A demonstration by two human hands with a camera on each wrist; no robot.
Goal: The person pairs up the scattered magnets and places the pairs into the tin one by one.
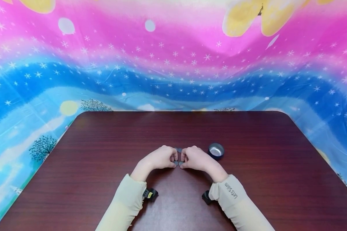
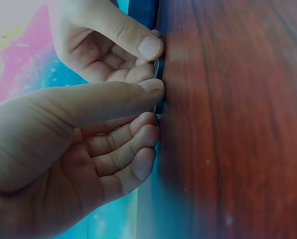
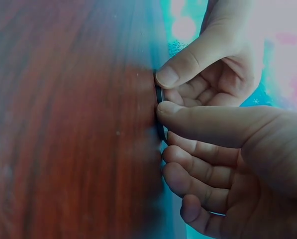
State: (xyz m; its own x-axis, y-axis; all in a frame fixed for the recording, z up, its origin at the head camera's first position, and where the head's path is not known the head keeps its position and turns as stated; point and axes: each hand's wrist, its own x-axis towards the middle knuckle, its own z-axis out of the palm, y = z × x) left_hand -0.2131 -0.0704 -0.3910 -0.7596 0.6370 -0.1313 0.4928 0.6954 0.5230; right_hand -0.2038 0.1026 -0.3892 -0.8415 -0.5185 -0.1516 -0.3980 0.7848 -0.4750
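In the head view, the left disc (image 1: 176, 163) and right disc (image 1: 181, 163) are pinched at the table (image 1: 104, 144) by left hand (image 1: 162, 157) and right hand (image 1: 194, 158); in the left wrist view, a light, stiff build is suggested; in the right, rims seem best gripped.

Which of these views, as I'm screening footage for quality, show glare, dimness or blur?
Head: bright and clear, with a pale sheen on the tabletop low in the frame and a bright shine inside the small bowl; left wrist: dim, left hand shaded, tabletop hazy and bluish near the bottom; right wrist: dim too, right hand clear enough, tabletop grain smeared.
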